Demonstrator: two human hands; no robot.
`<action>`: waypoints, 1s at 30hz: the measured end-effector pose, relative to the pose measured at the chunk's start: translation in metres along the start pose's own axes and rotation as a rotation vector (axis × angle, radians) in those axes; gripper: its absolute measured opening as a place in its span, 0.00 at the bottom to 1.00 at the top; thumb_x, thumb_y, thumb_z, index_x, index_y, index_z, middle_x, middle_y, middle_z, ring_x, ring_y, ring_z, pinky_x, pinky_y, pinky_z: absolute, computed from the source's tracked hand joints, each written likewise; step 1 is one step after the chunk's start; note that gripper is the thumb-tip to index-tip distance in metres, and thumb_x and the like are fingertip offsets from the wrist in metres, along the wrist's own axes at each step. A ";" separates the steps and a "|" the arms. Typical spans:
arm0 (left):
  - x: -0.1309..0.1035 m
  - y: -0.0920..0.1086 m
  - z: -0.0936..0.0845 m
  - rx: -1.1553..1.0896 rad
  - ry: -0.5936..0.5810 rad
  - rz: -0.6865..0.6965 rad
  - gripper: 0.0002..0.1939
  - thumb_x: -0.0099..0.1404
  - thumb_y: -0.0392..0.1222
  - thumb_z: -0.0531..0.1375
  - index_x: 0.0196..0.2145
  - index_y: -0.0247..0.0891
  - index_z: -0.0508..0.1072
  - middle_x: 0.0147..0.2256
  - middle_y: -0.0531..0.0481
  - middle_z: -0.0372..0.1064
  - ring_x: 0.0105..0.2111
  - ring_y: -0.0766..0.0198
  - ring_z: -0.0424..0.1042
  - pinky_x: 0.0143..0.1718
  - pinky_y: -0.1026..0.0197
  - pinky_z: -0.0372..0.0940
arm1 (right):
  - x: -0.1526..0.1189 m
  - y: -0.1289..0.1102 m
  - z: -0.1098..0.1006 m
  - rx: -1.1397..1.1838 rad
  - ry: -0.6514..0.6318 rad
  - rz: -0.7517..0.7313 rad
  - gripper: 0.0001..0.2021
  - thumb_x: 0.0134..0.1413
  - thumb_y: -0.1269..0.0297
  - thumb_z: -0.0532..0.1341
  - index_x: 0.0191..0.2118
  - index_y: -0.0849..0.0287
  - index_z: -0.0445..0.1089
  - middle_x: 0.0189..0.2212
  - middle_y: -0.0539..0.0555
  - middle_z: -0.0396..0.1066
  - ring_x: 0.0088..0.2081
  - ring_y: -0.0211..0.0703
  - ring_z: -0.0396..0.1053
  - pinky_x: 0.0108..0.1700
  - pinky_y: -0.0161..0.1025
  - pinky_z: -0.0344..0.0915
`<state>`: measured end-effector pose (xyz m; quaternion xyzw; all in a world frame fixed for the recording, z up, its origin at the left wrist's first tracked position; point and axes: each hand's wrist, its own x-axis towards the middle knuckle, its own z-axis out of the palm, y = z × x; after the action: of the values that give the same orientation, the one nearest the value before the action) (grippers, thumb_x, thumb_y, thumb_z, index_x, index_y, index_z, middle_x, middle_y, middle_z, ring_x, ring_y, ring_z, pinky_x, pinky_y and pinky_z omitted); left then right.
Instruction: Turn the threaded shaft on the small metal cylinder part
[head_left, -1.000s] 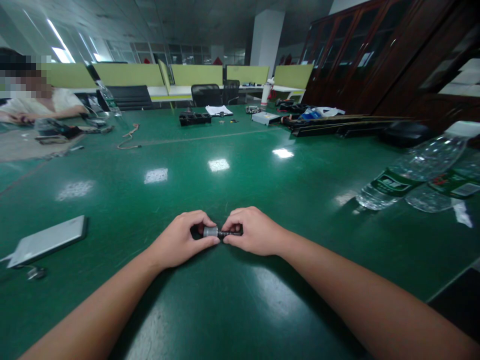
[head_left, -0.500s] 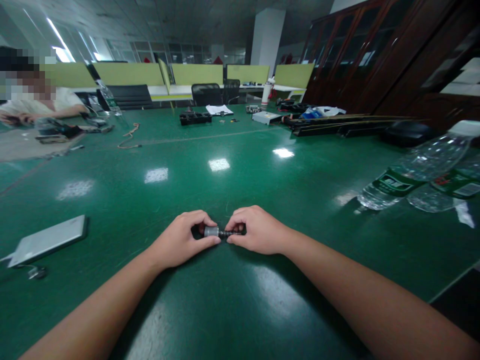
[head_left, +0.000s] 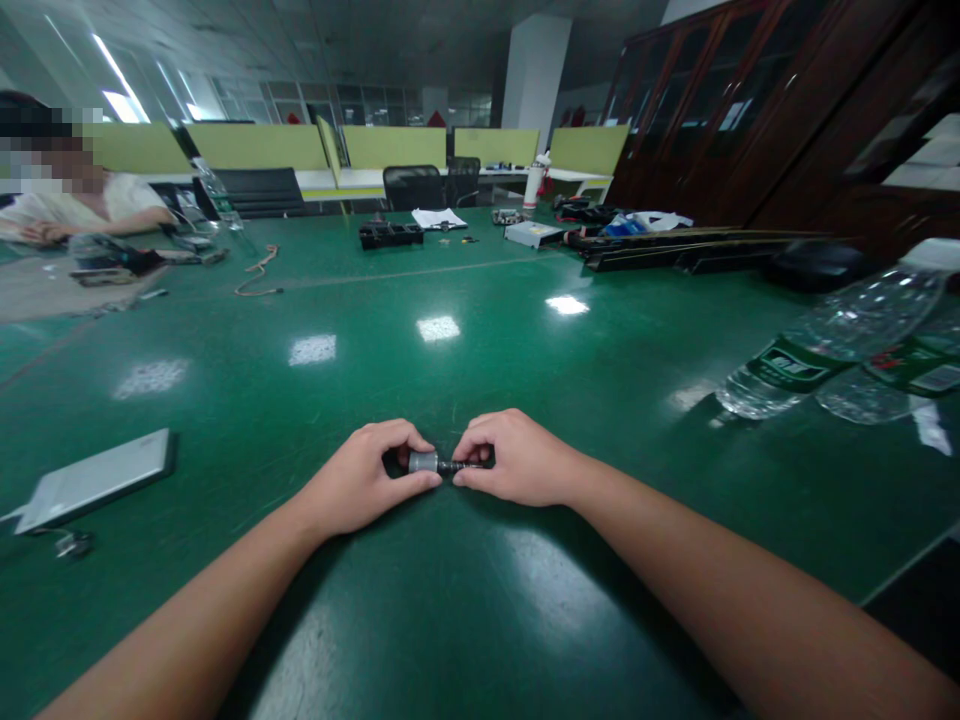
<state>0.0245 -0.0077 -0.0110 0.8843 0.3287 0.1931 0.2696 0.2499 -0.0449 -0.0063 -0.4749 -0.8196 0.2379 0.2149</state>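
In the middle of the green table [head_left: 420, 375], a small grey cylinder [head_left: 424, 462] lies on its side, low at the surface. A thin dark ridged rod [head_left: 448, 467] runs from its right end. My left hand [head_left: 367, 476] is closed around the cylinder, thumb in front and index finger behind. On the other side, my right hand [head_left: 514, 460] pinches the rod between thumb and fingertips. The rod's far end is partly hidden by those fingers. A narrow gap separates the two hands.
To the left lie a silver power bank [head_left: 97, 480] and a small metallic piece [head_left: 73, 543]. Plastic bottles [head_left: 787, 365] stand at the right. Farther back are a black tray [head_left: 390, 236], long dark rails [head_left: 667, 248] and a cord [head_left: 260, 270]. Another person [head_left: 82, 200] sits at the far left.
My hands stay in nearly the same place, still on the cylinder and the rod. The person at the far left has shifted head and hands slightly.
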 end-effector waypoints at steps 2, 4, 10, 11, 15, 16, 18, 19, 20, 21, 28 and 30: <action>0.000 0.000 0.000 0.003 0.001 0.000 0.11 0.62 0.49 0.65 0.36 0.38 0.74 0.34 0.51 0.73 0.35 0.61 0.71 0.38 0.60 0.63 | 0.000 0.000 0.000 -0.001 -0.001 -0.001 0.05 0.49 0.67 0.68 0.34 0.61 0.78 0.28 0.51 0.73 0.30 0.35 0.67 0.32 0.32 0.59; 0.000 0.000 0.001 0.007 0.001 0.001 0.12 0.62 0.49 0.64 0.36 0.38 0.74 0.34 0.50 0.73 0.35 0.61 0.71 0.37 0.60 0.63 | -0.001 0.000 -0.001 -0.005 -0.003 0.004 0.05 0.48 0.67 0.68 0.34 0.61 0.78 0.28 0.50 0.73 0.30 0.35 0.67 0.32 0.32 0.59; 0.001 0.000 0.001 0.014 -0.002 0.004 0.12 0.62 0.49 0.64 0.36 0.39 0.74 0.34 0.50 0.73 0.35 0.60 0.71 0.38 0.60 0.63 | -0.002 0.002 -0.003 0.000 -0.014 0.015 0.05 0.48 0.67 0.68 0.34 0.61 0.78 0.28 0.51 0.73 0.30 0.36 0.67 0.33 0.32 0.59; 0.001 0.000 0.001 0.013 -0.003 0.002 0.11 0.62 0.49 0.64 0.36 0.39 0.73 0.34 0.50 0.73 0.35 0.60 0.71 0.38 0.60 0.64 | -0.002 0.002 -0.003 0.001 -0.016 0.015 0.05 0.48 0.67 0.68 0.34 0.61 0.78 0.28 0.51 0.73 0.30 0.36 0.67 0.33 0.32 0.59; 0.001 0.001 0.000 0.004 -0.003 -0.004 0.11 0.62 0.49 0.64 0.37 0.39 0.73 0.34 0.50 0.73 0.35 0.60 0.71 0.38 0.60 0.64 | -0.003 0.005 -0.005 0.001 -0.022 0.016 0.06 0.48 0.67 0.68 0.34 0.61 0.78 0.28 0.51 0.73 0.29 0.36 0.67 0.32 0.33 0.59; 0.001 0.001 0.000 0.003 -0.004 -0.006 0.11 0.62 0.48 0.64 0.37 0.39 0.73 0.34 0.50 0.73 0.35 0.60 0.71 0.37 0.60 0.63 | -0.003 0.005 -0.005 0.002 -0.022 0.013 0.05 0.48 0.67 0.68 0.34 0.61 0.78 0.28 0.51 0.73 0.29 0.35 0.67 0.32 0.33 0.59; 0.001 0.001 0.000 0.003 -0.008 -0.009 0.11 0.62 0.48 0.64 0.36 0.39 0.74 0.34 0.51 0.73 0.34 0.61 0.71 0.37 0.60 0.63 | -0.003 0.007 -0.006 0.004 -0.025 0.011 0.05 0.48 0.67 0.68 0.33 0.61 0.77 0.28 0.51 0.73 0.29 0.35 0.67 0.32 0.33 0.59; 0.001 0.001 0.000 0.004 -0.010 -0.012 0.10 0.62 0.48 0.64 0.36 0.39 0.74 0.33 0.51 0.73 0.34 0.61 0.71 0.37 0.60 0.63 | -0.003 0.008 -0.006 0.006 -0.028 0.012 0.05 0.48 0.67 0.68 0.33 0.61 0.77 0.28 0.51 0.73 0.29 0.35 0.68 0.32 0.32 0.59; 0.001 0.001 0.000 0.006 -0.011 -0.015 0.11 0.62 0.48 0.64 0.36 0.39 0.74 0.33 0.51 0.73 0.34 0.61 0.71 0.37 0.60 0.63 | -0.003 0.009 -0.006 0.009 -0.033 0.013 0.05 0.48 0.67 0.68 0.33 0.61 0.77 0.28 0.51 0.73 0.29 0.35 0.68 0.32 0.32 0.59; 0.001 0.001 0.000 0.008 -0.012 -0.017 0.11 0.62 0.48 0.64 0.36 0.39 0.74 0.33 0.51 0.73 0.34 0.61 0.71 0.37 0.60 0.62 | -0.003 0.009 -0.006 0.013 -0.039 0.016 0.05 0.48 0.67 0.68 0.33 0.61 0.77 0.28 0.50 0.73 0.29 0.35 0.68 0.32 0.32 0.59; 0.001 0.001 0.000 0.000 -0.015 -0.019 0.11 0.62 0.49 0.64 0.37 0.39 0.74 0.34 0.51 0.73 0.34 0.61 0.71 0.38 0.60 0.63 | -0.004 0.011 -0.011 0.029 -0.070 0.034 0.05 0.48 0.68 0.68 0.33 0.60 0.78 0.29 0.51 0.74 0.30 0.35 0.69 0.32 0.32 0.60; 0.002 0.002 0.000 0.001 -0.015 -0.018 0.11 0.62 0.49 0.64 0.37 0.39 0.74 0.34 0.51 0.73 0.34 0.60 0.71 0.37 0.60 0.63 | -0.005 0.011 -0.013 0.026 -0.076 0.039 0.05 0.47 0.68 0.68 0.34 0.60 0.78 0.29 0.51 0.74 0.30 0.36 0.69 0.32 0.32 0.60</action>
<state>0.0268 -0.0077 -0.0096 0.8829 0.3345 0.1840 0.2734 0.2671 -0.0418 -0.0035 -0.4785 -0.8145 0.2708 0.1851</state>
